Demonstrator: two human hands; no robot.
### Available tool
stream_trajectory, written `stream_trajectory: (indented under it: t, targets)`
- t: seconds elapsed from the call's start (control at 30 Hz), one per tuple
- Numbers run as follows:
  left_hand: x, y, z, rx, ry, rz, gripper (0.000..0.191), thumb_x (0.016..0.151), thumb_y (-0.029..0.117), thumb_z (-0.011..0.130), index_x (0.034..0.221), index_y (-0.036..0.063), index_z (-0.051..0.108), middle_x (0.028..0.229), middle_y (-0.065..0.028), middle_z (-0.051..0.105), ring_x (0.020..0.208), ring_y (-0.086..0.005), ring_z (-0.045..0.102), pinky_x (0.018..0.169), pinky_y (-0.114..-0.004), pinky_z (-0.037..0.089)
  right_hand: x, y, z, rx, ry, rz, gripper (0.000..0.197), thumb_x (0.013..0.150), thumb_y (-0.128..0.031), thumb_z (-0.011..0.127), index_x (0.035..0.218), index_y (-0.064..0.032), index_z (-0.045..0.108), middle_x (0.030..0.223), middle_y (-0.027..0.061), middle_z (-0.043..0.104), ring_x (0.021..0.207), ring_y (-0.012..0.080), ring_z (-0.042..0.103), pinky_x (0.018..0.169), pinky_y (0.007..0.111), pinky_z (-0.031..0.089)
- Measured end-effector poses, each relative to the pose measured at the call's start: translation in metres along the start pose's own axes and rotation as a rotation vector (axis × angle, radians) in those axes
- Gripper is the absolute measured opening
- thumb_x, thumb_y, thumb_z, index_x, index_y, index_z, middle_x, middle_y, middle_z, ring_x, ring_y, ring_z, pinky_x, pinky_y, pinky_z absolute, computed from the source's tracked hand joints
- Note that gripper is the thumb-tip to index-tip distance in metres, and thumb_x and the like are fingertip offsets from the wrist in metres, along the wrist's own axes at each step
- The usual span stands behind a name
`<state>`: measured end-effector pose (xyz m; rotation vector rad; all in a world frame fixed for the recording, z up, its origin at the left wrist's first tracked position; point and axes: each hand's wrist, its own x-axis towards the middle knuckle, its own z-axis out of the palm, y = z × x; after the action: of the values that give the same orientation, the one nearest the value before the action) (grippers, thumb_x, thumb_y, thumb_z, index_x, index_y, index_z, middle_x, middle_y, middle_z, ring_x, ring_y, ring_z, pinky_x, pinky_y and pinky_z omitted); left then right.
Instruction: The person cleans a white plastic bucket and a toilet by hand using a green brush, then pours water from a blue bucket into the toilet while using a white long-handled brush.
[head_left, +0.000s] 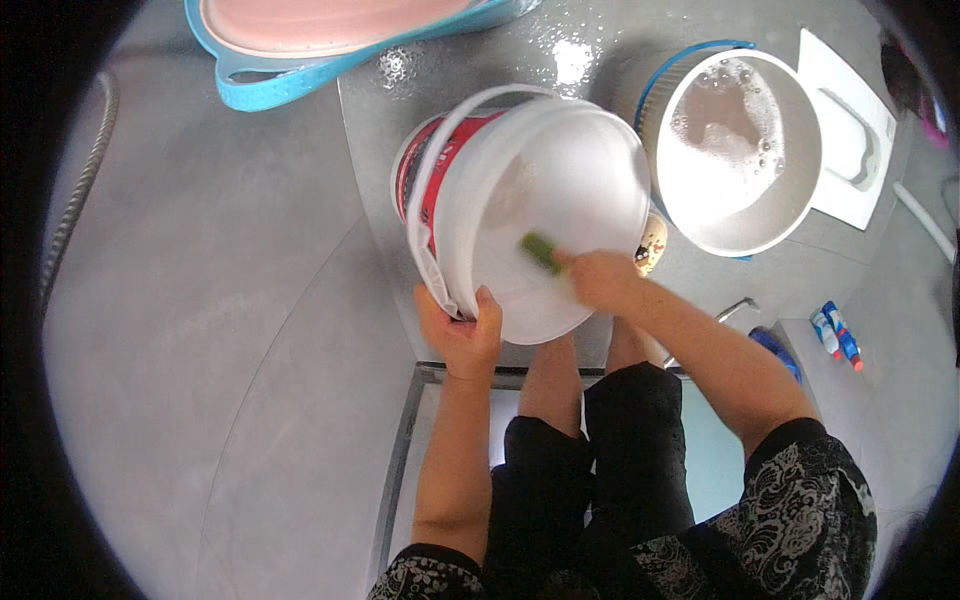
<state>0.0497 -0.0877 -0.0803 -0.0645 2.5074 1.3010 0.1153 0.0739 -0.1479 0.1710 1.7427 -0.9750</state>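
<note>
A white plastic bucket (517, 300) with a red printed band is tipped so that its mouth faces me. Its lower left rim is gripped by my left hand (461, 337), thumb inside and fingers behind. The bucket's white handle (420, 191) lies over its left side. Inside the mouth, my right hand (604, 281) holds a green scouring pad (540, 251), blurred, close to the inner wall. Whether the pad touches the wall I cannot tell. To the right stands a second bucket (802, 172) holding sudsy water (724, 127).
A blue basin (270, 90) with pinkish contents lies at the top left. Beyond the second bucket is a white squat toilet (877, 165). Two bottles (840, 337) rest on a ledge at the right. A metal hose (82, 187) hangs at the left, and the floor (495, 64) is wet.
</note>
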Motion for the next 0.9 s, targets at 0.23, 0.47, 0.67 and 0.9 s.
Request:
stream_trajectory:
  t: [0.23, 0.47, 0.67, 0.9]
  targets:
    - [0.008, 0.065, -0.015, -0.140, -0.077, -0.306, 0.040, 0.067, 0.004, 0.063, 0.102, 0.0033, 0.043, 0.091, -0.0058, 0.047, 0.082, -0.0145, 0.047, 0.076, -0.029, 0.041, -0.016, -0.001, -0.073, -0.602, 0.347, 0.147, 0.051, 0.088, -0.013, 0.044, 0.137, -0.0122, 0.029, 0.086, 0.0094, 0.062, 0.084, 0.0212, 0.062, 0.069, 0.034, 0.048]
    - [-0.015, 0.137, -0.040, -0.096, -0.099, -0.306, 0.040, 0.061, 0.009, 0.067, 0.097, 0.0002, 0.050, 0.084, -0.0074, 0.054, 0.076, -0.0143, 0.052, 0.069, -0.029, 0.044, -0.052, -0.051, 0.017, 0.003, -0.095, -0.016, 0.029, 0.079, -0.016, 0.046, 0.100, -0.0071, 0.064, 0.097, 0.0171, 0.063, 0.094, 0.0316, 0.060, 0.078, 0.041, 0.046]
    - [-0.046, 0.195, -0.035, 0.138, -0.266, -0.402, 0.052, 0.063, 0.015, 0.072, 0.107, -0.0013, 0.052, 0.091, -0.0090, 0.059, 0.081, -0.0170, 0.056, 0.073, -0.031, 0.045, -0.066, -0.066, -0.024, 0.615, 0.394, -0.284, 0.029, 0.077, -0.014, 0.049, 0.102, -0.0065, 0.061, 0.093, 0.0212, 0.062, 0.087, 0.0352, 0.060, 0.078, 0.043, 0.047]
    - [-0.037, 0.243, -0.050, 0.052, -0.259, -0.410, 0.045, 0.064, 0.015, 0.072, 0.102, -0.0042, 0.055, 0.090, -0.0102, 0.060, 0.080, -0.0164, 0.057, 0.073, -0.030, 0.046, -0.156, -0.025, -0.030, -0.347, 0.225, 0.076, 0.032, 0.082, -0.022, 0.051, 0.112, -0.0205, 0.060, 0.090, 0.0093, 0.064, 0.085, 0.0258, 0.063, 0.069, 0.040, 0.048]
